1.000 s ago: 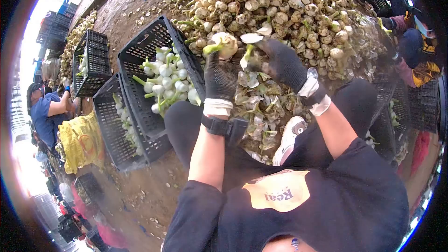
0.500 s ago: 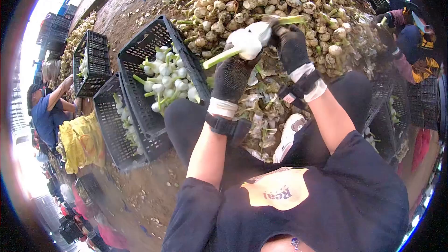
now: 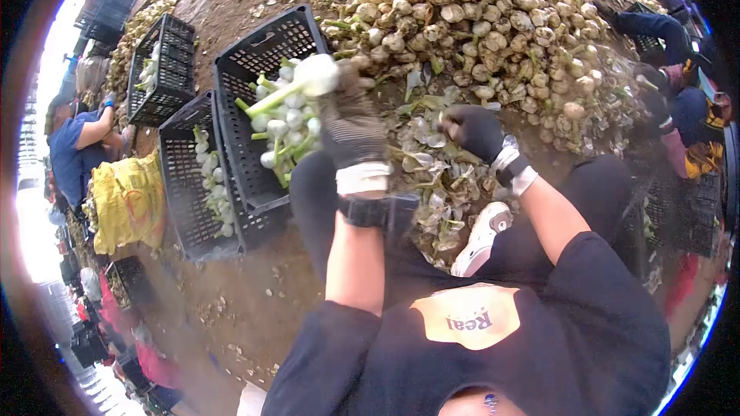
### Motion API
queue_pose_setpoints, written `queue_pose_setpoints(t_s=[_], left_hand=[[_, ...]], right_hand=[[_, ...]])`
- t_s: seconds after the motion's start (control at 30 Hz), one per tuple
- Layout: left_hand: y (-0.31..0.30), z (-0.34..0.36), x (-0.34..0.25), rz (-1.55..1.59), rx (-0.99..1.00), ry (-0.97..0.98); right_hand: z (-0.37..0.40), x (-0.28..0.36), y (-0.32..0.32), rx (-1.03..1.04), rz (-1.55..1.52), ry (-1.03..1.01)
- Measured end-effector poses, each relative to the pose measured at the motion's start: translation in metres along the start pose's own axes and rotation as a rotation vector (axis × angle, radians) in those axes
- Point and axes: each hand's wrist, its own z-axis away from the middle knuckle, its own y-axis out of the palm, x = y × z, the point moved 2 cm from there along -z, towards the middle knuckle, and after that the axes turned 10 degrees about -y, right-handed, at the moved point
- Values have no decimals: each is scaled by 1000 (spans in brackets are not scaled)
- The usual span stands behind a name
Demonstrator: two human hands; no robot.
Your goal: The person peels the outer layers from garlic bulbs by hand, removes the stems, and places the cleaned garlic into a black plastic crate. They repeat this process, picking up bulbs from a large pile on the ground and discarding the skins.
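My left hand (image 3: 352, 127), in a dark glove, holds a peeled white garlic bulb (image 3: 316, 74) with a green stem, at the right side of a black crate (image 3: 258, 199) with many peeled bulbs in it. Motion blurs the fingers and the bulb. My right hand (image 3: 476, 132), also gloved, is closed above peeled skins (image 3: 439, 185) on the ground; anything inside its fingers is too small to name. Beyond both hands lies a large heap of unpeeled garlic (image 3: 478, 23).
More black crates stand at the left (image 3: 189, 223) and far left (image 3: 163, 69). A person in blue (image 3: 77, 142) sits by a yellow sack (image 3: 127, 204). Another person's gloved hand (image 3: 654, 88) is at the right. My shoe (image 3: 483, 240) rests beside the skins.
My left hand has moved left with the bulb, towards the crate. My right hand has come away from the bulb and moved down towards the skins. The view has shifted slightly.
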Motion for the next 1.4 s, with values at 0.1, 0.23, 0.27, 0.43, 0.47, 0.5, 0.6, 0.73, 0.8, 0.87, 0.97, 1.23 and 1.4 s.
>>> queue_pose_setpoints(t_s=[0.1, 0.23, 0.27, 0.43, 0.47, 0.5, 0.6, 0.73, 0.8, 0.87, 0.97, 1.23, 1.4], left_hand=[[-16, -9, -5, -131, 95, -77], [21, 14, 14, -1090, 224, 145], [18, 13, 18, -1082, 223, 143], [31, 8, 11, -1468, 92, 566], [36, 7, 7, -1427, -26, 565], [37, 5, 0, -1349, -106, 527], [34, 2, -5, -1430, -67, 291], [37, 11, 13, -2150, 49, 101], [26, 10, 29, -2220, 92, 277], [26, 14, 32, -2140, 162, 624], [30, 12, 28, -1973, 118, 397], [25, 2, 37, -1782, 156, 179], [12, 5, 63, -1256, 228, 20]], right_hand=[[-9, 3, -7, -69, -1343, 31], [-23, 44, -39, 28, -1456, 264], [-25, 40, -42, 16, -1156, 28], [-38, 47, -45, 63, -1236, -60], [-43, 42, -45, 144, -1140, -106], [-50, 36, -39, 58, -1008, -142], [-56, -2, -31, -43, -403, -107], [-78, -104, -32, -254, 184, 45], [-92, -136, -49, -317, 457, 153], [-101, -171, -59, -312, 615, 280], [-116, -203, -51, -263, 627, 395], [-105, -125, -122, -105, 354, 440], [-57, 7, -99, -308, 199, -118]])
